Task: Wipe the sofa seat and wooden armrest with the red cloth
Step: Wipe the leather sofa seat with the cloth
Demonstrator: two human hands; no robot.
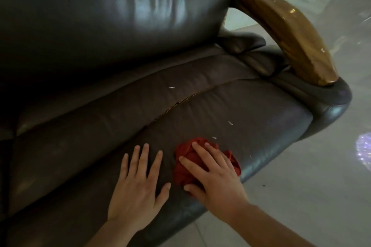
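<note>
A dark brown leather sofa seat fills the view. The crumpled red cloth lies on the seat near its front edge. My right hand presses flat on top of the cloth, fingers spread over it. Beside it, my left hand rests flat on the bare seat, fingers apart, holding nothing. The curved wooden armrest rises at the sofa's right end, well beyond both hands. Small white specks dot the seat past the cloth.
The shiny backrest cushion stands behind the seat. A torn seam runs diagonally across the seat. Pale tiled floor lies to the right and in front of the sofa.
</note>
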